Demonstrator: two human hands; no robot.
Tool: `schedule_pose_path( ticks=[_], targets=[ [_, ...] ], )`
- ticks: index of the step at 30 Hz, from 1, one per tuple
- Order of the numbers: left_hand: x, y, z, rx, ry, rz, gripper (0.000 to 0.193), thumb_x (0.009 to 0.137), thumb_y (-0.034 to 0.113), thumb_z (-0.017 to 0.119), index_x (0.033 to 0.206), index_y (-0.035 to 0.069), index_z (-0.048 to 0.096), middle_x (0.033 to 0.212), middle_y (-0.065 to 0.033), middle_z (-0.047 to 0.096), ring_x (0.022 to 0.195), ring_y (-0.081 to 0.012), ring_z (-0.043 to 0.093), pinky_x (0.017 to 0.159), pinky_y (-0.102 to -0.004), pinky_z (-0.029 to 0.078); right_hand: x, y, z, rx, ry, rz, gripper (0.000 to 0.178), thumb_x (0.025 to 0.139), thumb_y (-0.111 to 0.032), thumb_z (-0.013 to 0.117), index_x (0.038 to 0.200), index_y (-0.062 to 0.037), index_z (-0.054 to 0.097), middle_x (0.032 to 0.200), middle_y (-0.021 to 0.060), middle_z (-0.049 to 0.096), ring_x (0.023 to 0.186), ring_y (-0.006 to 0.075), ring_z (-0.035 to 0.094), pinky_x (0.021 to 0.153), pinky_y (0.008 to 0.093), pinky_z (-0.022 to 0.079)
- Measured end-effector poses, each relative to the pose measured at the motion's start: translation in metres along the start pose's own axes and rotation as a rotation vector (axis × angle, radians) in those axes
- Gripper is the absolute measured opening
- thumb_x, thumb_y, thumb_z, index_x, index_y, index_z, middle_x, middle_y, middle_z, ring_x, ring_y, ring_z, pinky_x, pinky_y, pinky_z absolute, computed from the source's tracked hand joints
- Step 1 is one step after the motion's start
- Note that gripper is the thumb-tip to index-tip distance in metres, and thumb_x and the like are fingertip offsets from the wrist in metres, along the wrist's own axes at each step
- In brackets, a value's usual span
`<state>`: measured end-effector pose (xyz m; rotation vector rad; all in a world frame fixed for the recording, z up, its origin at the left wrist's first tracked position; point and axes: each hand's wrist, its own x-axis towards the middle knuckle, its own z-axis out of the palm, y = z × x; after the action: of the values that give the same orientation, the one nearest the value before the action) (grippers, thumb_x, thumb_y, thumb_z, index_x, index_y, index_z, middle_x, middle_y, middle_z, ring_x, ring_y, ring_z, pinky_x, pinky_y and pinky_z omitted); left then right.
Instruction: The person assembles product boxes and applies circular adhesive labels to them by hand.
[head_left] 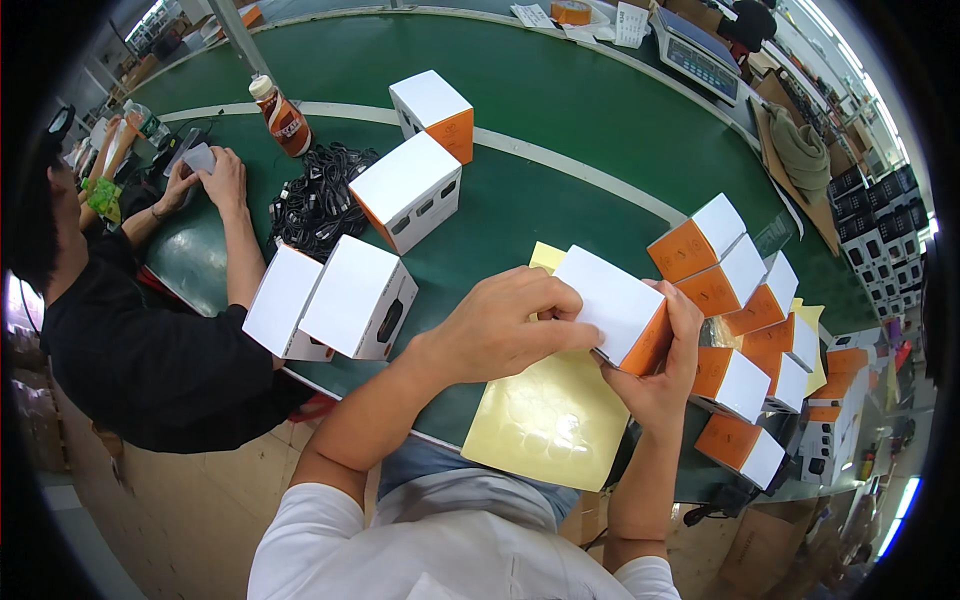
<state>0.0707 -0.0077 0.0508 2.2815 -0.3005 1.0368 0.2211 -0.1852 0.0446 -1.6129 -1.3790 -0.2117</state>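
A white and orange cardboard box point(612, 298) is held between my hands above the table edge. My right hand point(660, 365) wraps round its orange right end, thumb below and fingers along the far side. Against the box's left edge, my left hand point(505, 325) is closed, its fingers curled and the thumb tip pressed on the near left corner. Whatever lies under those fingertips is hidden. Below the box, a yellow backing sheet point(545, 425) with round clear stickers hangs over the table's front edge, and another bit of yellow sheet shows behind the box.
Several similar boxes point(735, 385) crowd the right side; two boxes point(350, 300) stand left, and two more point(408, 190) farther back. Beside a bundle of black cables point(320, 200) stands a brown bottle point(282, 118). A co-worker point(150, 320) at left handles a small pale item point(198, 158).
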Motion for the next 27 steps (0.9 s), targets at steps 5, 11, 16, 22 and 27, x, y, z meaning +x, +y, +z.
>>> schedule_pose_path(
  ticks=[5,11,16,22,27],
  targets=[
    [-0.002,-0.004,-0.002,0.025,-0.018,0.026,0.018,0.076,0.008,0.075,0.092,0.012,0.07,0.087,-0.0014,0.058,0.076,-0.0204,0.056,0.065,-0.0322,0.045,-0.001,0.001,0.001,0.035,-0.002,0.033,0.087,0.055,-0.01,0.081,0.136,-0.0064,0.05,0.127,0.0114,0.062,0.113,0.0282,0.055,0.101,0.0432,0.032],
    [-0.001,-0.004,0.003,-0.036,-0.022,0.009,0.017,0.076,0.009,0.076,0.093,0.011,0.07,0.089,-0.002,0.058,0.077,-0.0214,0.057,0.065,-0.0324,0.046,0.001,0.001,-0.004,0.02,-0.052,0.072,0.086,0.055,-0.009,0.08,0.136,-0.0062,0.052,0.126,0.0106,0.061,0.114,0.0282,0.055,0.102,0.0425,0.033],
    [-0.002,-0.002,0.004,-0.1,-0.012,-0.072,0.016,0.077,0.008,0.077,0.091,0.011,0.07,0.091,-0.0025,0.058,0.077,-0.022,0.057,0.065,-0.0319,0.046,-0.001,0.002,-0.005,0.067,-0.073,0.124,0.088,0.055,-0.009,0.08,0.138,-0.0068,0.051,0.129,0.0104,0.059,0.115,0.0281,0.054,0.101,0.0413,0.034],
    [-0.002,-0.006,0.002,-0.089,-0.042,-0.023,0.018,0.077,0.007,0.077,0.093,0.01,0.071,0.092,-0.0036,0.058,0.079,-0.022,0.057,0.066,-0.0317,0.047,0.002,-0.002,-0.005,0.081,-0.095,0.171,0.085,0.056,-0.007,0.079,0.137,-0.007,0.053,0.127,0.0104,0.059,0.114,0.0295,0.052,0.099,0.0401,0.038],
    [-0.001,-0.002,0.01,-0.151,0.039,-0.095,0.017,0.078,0.008,0.077,0.094,0.01,0.072,0.093,-0.0031,0.06,0.083,-0.0218,0.058,0.07,-0.0315,0.046,0.001,-0.001,-0.006,0.1,-0.085,0.175,0.085,0.056,-0.005,0.078,0.137,-0.0069,0.053,0.127,0.0112,0.059,0.113,0.0306,0.052,0.098,0.0402,0.04]
  ],
)
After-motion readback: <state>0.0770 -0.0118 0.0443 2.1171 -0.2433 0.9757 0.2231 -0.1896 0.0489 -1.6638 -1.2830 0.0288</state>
